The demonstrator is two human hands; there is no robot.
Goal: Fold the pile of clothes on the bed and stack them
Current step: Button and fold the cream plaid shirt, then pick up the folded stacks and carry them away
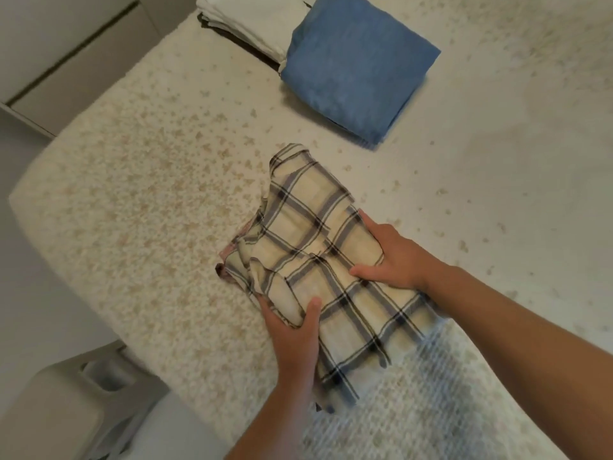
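Observation:
A cream plaid shirt (308, 227) with dark check lines lies folded into a rough rectangle on the bed (132, 200). My left hand (295, 336) grips its near left edge, thumb on top and fingers under the cloth. My right hand (391, 257) holds the right side, thumb pressed on top and fingers along the far edge. Farther back sits a folded blue garment (358, 68), and beside it a stack of folded white clothes (252, 18) with a dark piece underneath.
The bed cover is cream with small tan leaf prints. The bed's left edge runs diagonally; beyond it are a pale floor, a white cabinet (59, 48) at the top left and a grey object (56, 416) at the bottom left.

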